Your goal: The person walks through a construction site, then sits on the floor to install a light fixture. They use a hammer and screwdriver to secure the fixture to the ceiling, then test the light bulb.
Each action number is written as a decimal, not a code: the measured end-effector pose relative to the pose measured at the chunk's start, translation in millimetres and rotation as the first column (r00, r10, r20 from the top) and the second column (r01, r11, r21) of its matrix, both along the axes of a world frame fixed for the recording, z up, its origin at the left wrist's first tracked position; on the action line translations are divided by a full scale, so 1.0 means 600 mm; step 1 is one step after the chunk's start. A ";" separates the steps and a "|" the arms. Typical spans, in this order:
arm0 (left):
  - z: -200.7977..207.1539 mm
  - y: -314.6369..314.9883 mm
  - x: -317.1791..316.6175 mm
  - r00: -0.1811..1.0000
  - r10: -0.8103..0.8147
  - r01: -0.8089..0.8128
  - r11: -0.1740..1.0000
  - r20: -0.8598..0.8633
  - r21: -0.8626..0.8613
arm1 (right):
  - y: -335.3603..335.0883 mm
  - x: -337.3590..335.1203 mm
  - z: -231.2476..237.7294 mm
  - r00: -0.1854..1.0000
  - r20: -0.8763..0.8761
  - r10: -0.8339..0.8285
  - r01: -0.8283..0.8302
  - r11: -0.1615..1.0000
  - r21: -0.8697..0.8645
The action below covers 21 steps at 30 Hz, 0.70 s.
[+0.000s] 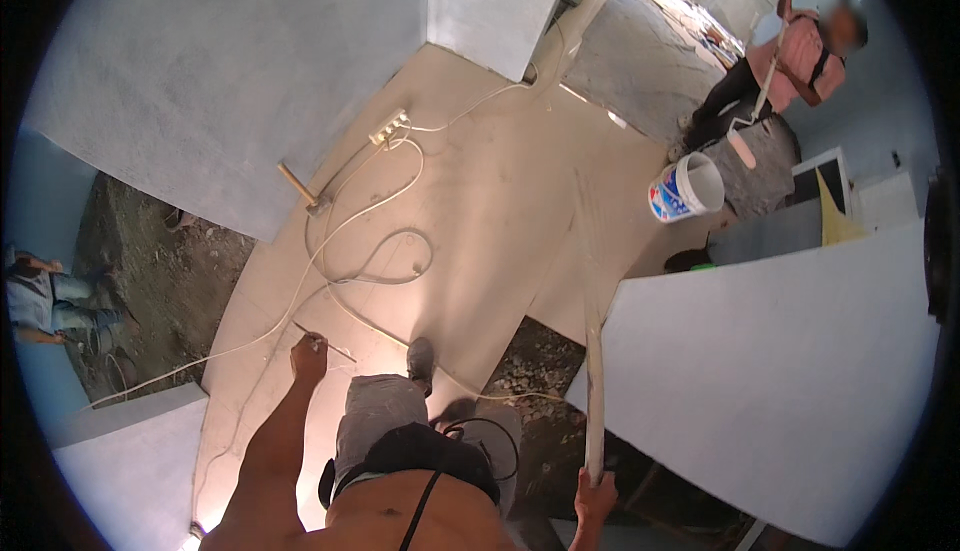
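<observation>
My left hand [309, 358] is closed round a thin stick [343, 355], held out low over the tiled floor to the left of my legs. The stick pokes out on both sides of my fist; what kind of tool it is I cannot make out. At lower right, my right hand [596, 497] grips the near end of a long pale pole [594, 391]. That pole stretches away from me past a white wall edge, and its far end is blurred. Nearest my left hand on the floor lies a white extension cord [296, 296].
A power strip [388, 128] and a wooden-handled tool [297, 185] lie near the grey wall. At upper right a co-worker [790, 66] holds a paint roller [742, 149] above a white bucket [688, 189]. Another person [50, 296] is at far left by rough rubble [160, 261].
</observation>
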<state>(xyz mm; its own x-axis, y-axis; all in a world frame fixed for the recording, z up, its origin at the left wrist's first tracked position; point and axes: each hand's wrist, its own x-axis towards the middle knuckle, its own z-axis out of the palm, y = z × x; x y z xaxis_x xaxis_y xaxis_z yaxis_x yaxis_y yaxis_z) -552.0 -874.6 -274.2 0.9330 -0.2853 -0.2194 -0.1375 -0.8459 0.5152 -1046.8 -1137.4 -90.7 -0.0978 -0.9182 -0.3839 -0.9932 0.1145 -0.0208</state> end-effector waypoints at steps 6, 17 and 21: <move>0.022 -0.137 0.080 0.989 0.146 -0.146 0.989 -0.031 0.021 | -0.286 0.187 0.098 0.914 -0.161 0.372 -0.394 0.910 -0.133; -0.006 -0.271 0.093 0.885 0.464 -0.465 0.885 -0.045 -0.033 | -0.843 0.700 0.297 0.344 -0.605 0.718 -0.939 0.246 -0.241; -0.033 -0.309 0.066 0.798 0.600 -0.599 0.800 -0.060 0.031 | -0.955 0.965 0.371 0.086 -0.625 0.776 -0.983 -0.035 -0.178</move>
